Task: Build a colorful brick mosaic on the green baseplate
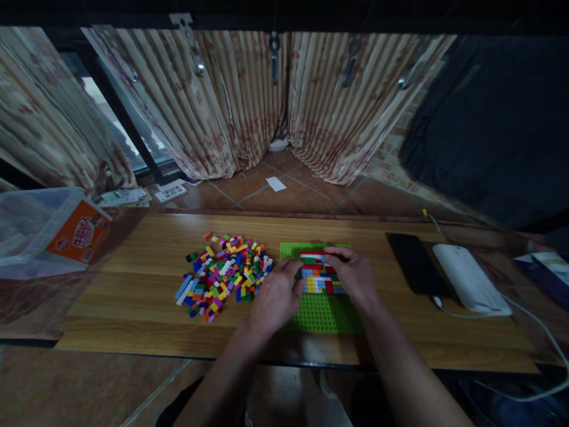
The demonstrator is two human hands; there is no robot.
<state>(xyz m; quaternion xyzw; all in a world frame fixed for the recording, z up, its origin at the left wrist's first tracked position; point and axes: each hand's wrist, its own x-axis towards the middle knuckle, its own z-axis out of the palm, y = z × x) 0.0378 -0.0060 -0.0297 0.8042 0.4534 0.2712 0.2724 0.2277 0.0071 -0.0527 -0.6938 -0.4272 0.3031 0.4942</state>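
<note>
A block of colourful toy building bricks (316,285) in close rows is fixed on a green studded baseplate (322,314). My left hand (278,292) is at the block's left side, closed, its thumb and forefinger bent inward by the edge. At the far right corner of the block is my right hand (354,271), thumb and forefinger drawn together over the red and white rows. What either hand's fingertips hold, if anything, is too small and covered to make out. Left of the baseplate lies a loose pile of small mixed bricks (231,267), close to my left hand.
On the wooden table (133,290), a black phone (418,264) lies right of the baseplate beside a white power bank (471,279) with cables. A clear plastic bin (40,231) with an orange label stands off the left end. Striped curtains (240,101) hang behind.
</note>
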